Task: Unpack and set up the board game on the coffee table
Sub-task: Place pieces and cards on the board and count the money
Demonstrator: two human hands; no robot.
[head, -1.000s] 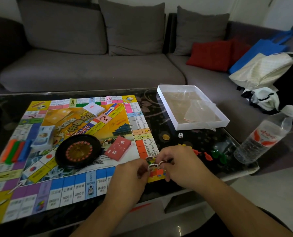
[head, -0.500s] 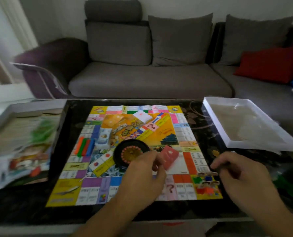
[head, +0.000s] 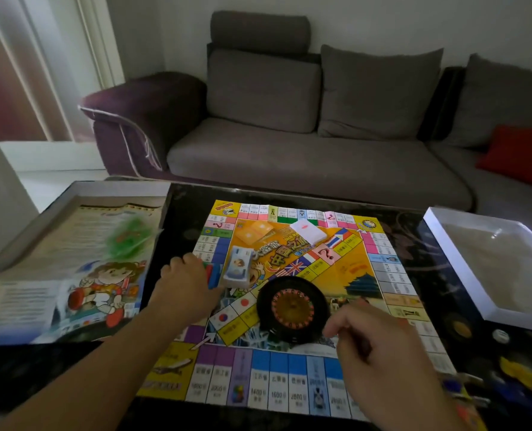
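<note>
The colourful game board lies flat on the dark coffee table. On it stand a black roulette wheel, a stack of paper money, a white card deck and an orange card deck. My left hand reaches over the coloured sticks at the board's left side, its fingers bent down onto them; the grip itself is hidden. My right hand hovers over the board's front right with loosely curled fingers, and I see nothing in it.
The illustrated box lid lies on the table's left end. A white tray sits at the right. Beside it are a die, a coin and several coloured pawns. A grey sofa runs behind the table.
My left hand has moved from beside the roulette wheel to the coloured sticks on the left. My right hand has left the small pieces at the board's corner. The view has swung left.
</note>
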